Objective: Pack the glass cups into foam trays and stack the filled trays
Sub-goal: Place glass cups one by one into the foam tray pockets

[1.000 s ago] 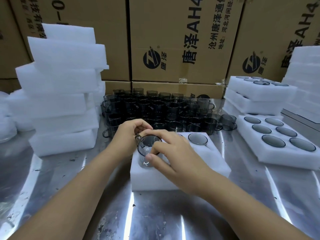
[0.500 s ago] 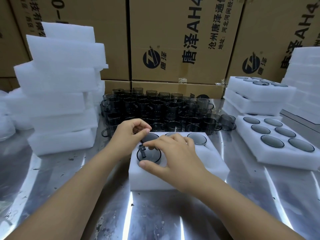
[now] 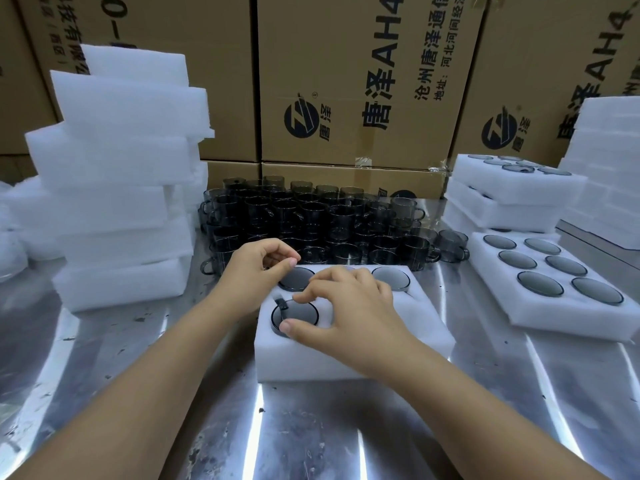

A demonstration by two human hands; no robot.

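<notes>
A white foam tray (image 3: 346, 358) lies in the middle of the steel table. A dark glass cup (image 3: 301, 311) sits in its front-left hole, handle at the upper left. My right hand (image 3: 353, 306) pinches this cup's rim between thumb and fingers. Just behind it, my left hand (image 3: 256, 268) hovers with curled fingers and holds nothing. Two more cups fill the tray's back holes, one at the left (image 3: 298, 277) and one at the right (image 3: 389, 277). My right hand hides the other holes. Behind the tray stand several loose cups (image 3: 311, 216).
A stack of foam trays (image 3: 114, 202) rises at the left. At the right lie a filled tray (image 3: 512, 306) and, behind it, stacked filled trays (image 3: 512, 192). Cardboard cartons (image 3: 346, 81) wall the back. The steel table (image 3: 311, 427) shows in front.
The cup went from tilted above the tray down into the front-left hole. My left hand let go of its handle and drew back; my right hand stayed on the rim.
</notes>
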